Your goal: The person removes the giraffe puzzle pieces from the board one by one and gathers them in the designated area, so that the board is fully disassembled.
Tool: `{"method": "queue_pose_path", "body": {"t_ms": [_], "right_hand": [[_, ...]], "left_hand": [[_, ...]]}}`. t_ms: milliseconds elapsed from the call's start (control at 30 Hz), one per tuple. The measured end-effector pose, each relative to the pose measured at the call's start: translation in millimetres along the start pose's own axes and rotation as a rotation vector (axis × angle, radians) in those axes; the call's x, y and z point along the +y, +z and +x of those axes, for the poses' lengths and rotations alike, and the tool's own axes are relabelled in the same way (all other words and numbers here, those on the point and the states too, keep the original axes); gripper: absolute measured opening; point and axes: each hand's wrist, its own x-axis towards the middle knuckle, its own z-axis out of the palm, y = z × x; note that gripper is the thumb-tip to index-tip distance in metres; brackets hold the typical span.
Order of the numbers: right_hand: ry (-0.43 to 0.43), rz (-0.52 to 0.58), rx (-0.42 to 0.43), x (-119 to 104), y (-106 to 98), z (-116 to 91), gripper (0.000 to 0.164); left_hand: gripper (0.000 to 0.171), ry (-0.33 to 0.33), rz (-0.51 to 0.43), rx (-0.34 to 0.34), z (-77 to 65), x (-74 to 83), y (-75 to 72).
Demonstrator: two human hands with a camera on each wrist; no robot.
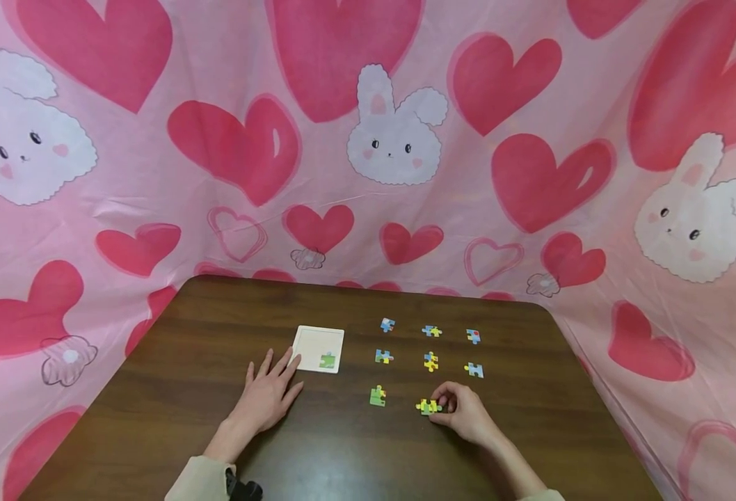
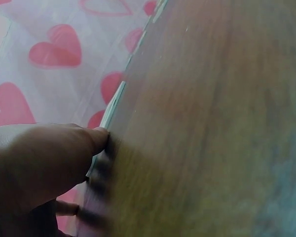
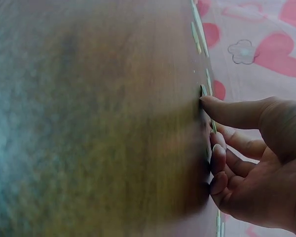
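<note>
My right hand (image 1: 466, 415) pinches a yellow and green jigsaw puzzle piece (image 1: 427, 407) between thumb and fingers, low at the tabletop. In the right wrist view the thumb and curled fingers (image 3: 218, 163) meet at a thin piece seen edge-on. My left hand (image 1: 266, 398) lies on the table with straight, spread fingers, its fingertips touching the left edge of a white square puzzle tray (image 1: 310, 344). A green puzzle piece (image 1: 327, 360) sits in the tray's lower right corner. In the left wrist view, the tray (image 2: 113, 104) shows edge-on beside the thumb.
Several loose puzzle pieces lie in rows right of the tray, among them a green one (image 1: 377, 396), a yellow one (image 1: 430, 361) and a blue one (image 1: 474, 369). They rest on a dark wooden table (image 1: 343, 445). A pink heart-print cloth (image 1: 318, 167) hangs behind it.
</note>
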Motion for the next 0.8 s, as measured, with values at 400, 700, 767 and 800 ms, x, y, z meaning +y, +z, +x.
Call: {"method": "queue_pose_path", "body": {"t_ms": [400,700,767,800], "right_hand": [[-0.13,0.007,0.057,-15,6,26,0.033],[-0.159,0.021,-0.057,-55,35,61,0.04],[-0.177,0.017,-0.069,-60,43,70,0.04],[-0.182,0.011,-0.073,-62,48,73,0.04]], "left_hand": [[0.061,0.004,-0.005,0.02,1.4,-1.7,2.9],[0.061,-0.004,-0.004,0.0,0.1,-3.4,3.0],[0.061,-0.002,-0.004,0.004,0.6,-3.6,3.8],[0.062,-0.001,-0.004,0.004,1.0,-3.5,4.2]]}}
